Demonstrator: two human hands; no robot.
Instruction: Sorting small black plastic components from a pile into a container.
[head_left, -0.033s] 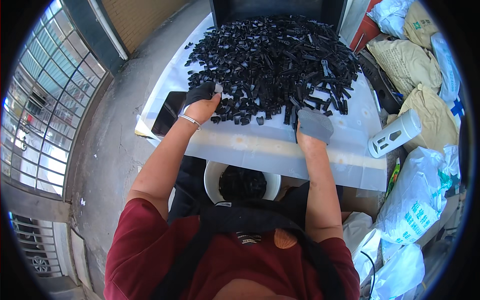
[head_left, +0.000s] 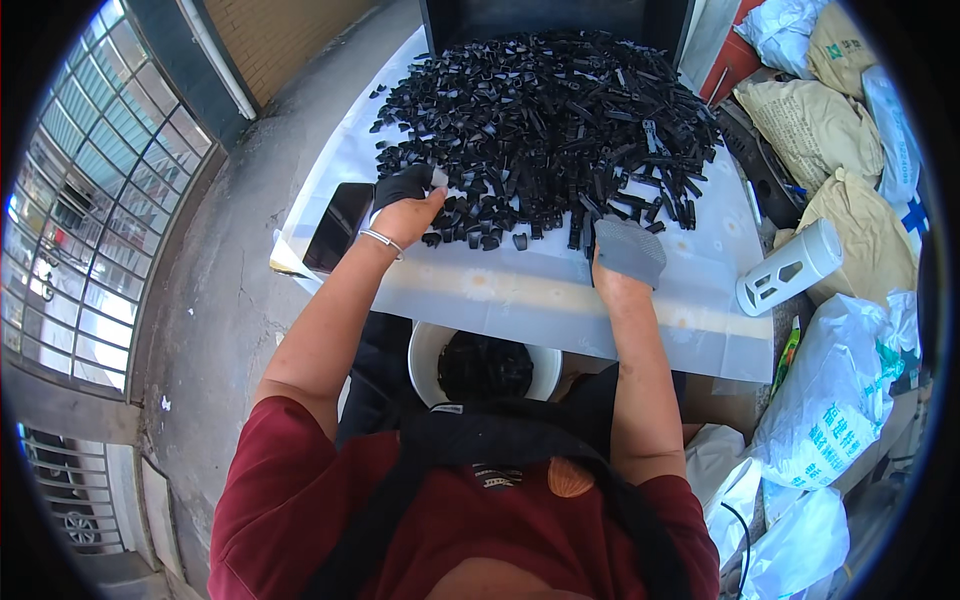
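Note:
A wide heap of small black plastic parts (head_left: 530,130), some short and curved, others long and narrow, covers much of the white-covered table (head_left: 480,285). At the heap's near left edge is my left hand (head_left: 405,208), in a black glove with a pale fingertip cover. Its thumb and fingers are drawn together in a pinch; whatever lies between them is too small to make out. My right hand (head_left: 628,255), in a grey glove, is at the near right edge, its fingers curled under and hidden. A black part shows right beside it, and I cannot make out what it holds.
A dark phone (head_left: 338,228) lies left of my left hand. Below the table edge, a white bucket (head_left: 421,365) holds black pieces. A white plastic cylinder with cut-outs (head_left: 790,268) leans at the right corner. Several sacks (head_left: 815,130) and plastic bags (head_left: 830,400) crowd the right side.

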